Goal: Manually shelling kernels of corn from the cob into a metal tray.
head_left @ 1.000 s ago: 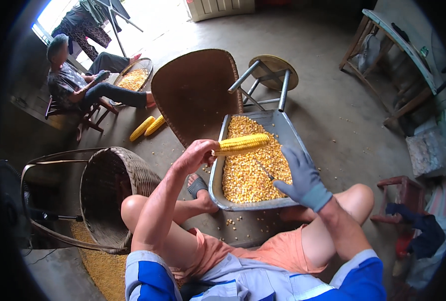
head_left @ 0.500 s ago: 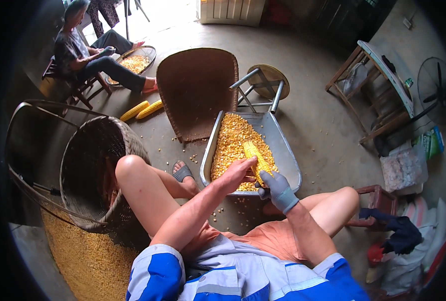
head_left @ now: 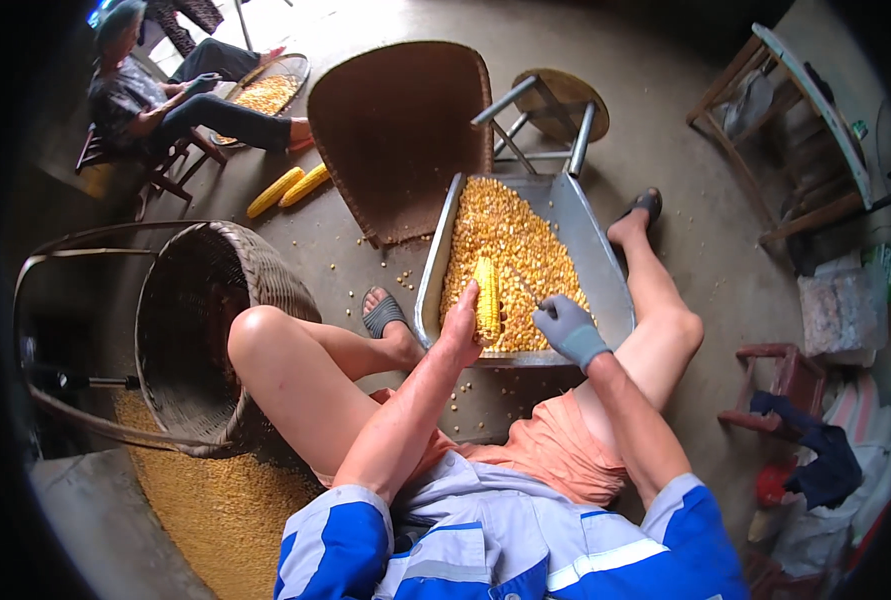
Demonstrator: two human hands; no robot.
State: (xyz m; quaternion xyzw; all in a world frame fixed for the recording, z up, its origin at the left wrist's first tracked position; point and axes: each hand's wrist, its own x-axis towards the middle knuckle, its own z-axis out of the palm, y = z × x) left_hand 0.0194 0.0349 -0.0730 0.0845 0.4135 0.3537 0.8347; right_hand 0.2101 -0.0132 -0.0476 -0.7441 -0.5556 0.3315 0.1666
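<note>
My bare left hand (head_left: 459, 322) is closed around a yellow ear of corn (head_left: 486, 295), held upright over the near part of a metal scoop-shaped tub (head_left: 590, 245). Some kernels are gone along the ear's right side. My right hand (head_left: 568, 328), in a grey glove, grips a thin dark rod (head_left: 525, 287) whose tip points up and left toward the ear, apart from it. The rod's handle end is hidden in the glove. Loose corn kernels (head_left: 510, 225) fill much of the tub below both hands.
A woven basket (head_left: 275, 275) lies tipped at left, beside a kernel heap (head_left: 205, 510). A brown woven tray (head_left: 400, 130) and a tipped round stool (head_left: 565, 105) stand beyond the tub. Two corn ears (head_left: 275, 192) lie near a seated person (head_left: 130, 100). A small red stool (head_left: 780, 385) is at right.
My hands have moved apart: the right has let go of the ear, drawn right and shows the rod. The left now holds the ear more upright. My right leg has stretched forward beside the tub.
</note>
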